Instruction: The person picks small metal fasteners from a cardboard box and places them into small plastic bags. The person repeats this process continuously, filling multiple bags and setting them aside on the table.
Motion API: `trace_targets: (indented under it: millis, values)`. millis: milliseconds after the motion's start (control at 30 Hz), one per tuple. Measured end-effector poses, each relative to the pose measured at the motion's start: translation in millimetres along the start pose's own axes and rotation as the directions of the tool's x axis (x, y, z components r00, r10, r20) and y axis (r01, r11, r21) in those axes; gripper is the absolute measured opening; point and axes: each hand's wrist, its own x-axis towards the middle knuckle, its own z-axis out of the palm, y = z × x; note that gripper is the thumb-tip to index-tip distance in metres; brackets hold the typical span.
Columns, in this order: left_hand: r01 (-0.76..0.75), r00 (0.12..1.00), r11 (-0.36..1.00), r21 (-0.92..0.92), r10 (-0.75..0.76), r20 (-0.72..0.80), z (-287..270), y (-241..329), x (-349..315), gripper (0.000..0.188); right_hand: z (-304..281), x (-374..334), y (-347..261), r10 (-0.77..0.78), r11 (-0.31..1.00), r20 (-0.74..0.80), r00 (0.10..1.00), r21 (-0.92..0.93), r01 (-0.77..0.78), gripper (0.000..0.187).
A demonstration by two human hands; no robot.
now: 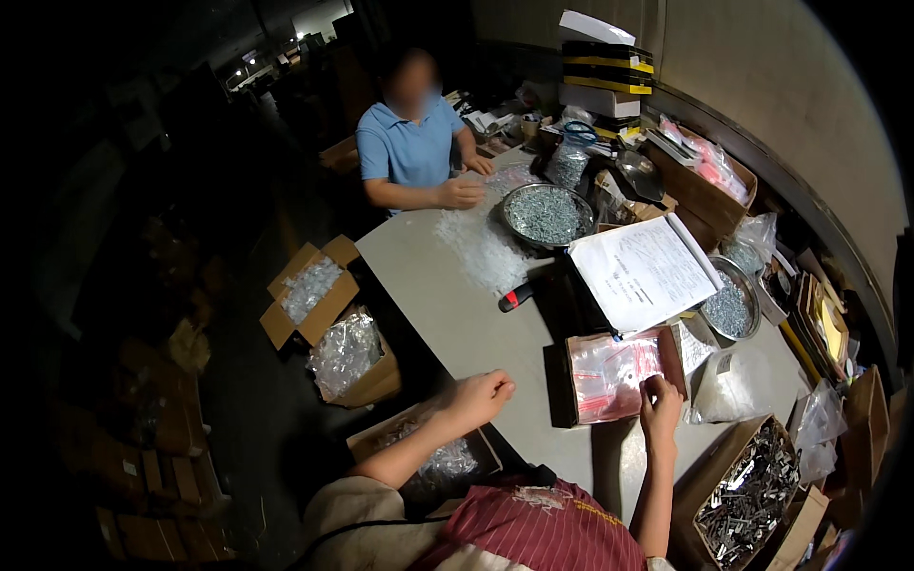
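Evidently, the open cardboard box (572,385) of clear, red-lined zip bags (609,366) is set near the table edge so that it can be reached easily. Its right side is met by the right hand (661,402), whose fingers are drawn close together; whether a bag is pinched there cannot be told at this scale. The left hand (484,395) is held loosely curled above the table corner, apart from the box, and whether anything is gripped is hidden. Beyond the box, handwritten sheets (640,271) are propped at a slant, partly blocking the way toward the metal fasteners (547,214) heaped in a round bowl. A red-and-black handle (517,298) is left nearby, and the far side is occupied by a blue-shirted co-worker (414,157).
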Motion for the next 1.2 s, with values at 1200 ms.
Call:
trace_targets:
  millis: [1200]
  values:
    - [0.056, 0.915, 0.495, -0.867, 0.322, 0.243, 133.6, 58.3, 5.8, 0.042, -28.5, -100.7, -55.3, 0.195, 0.327, 0.426, 0.883, 0.821, -0.468, 0.029]
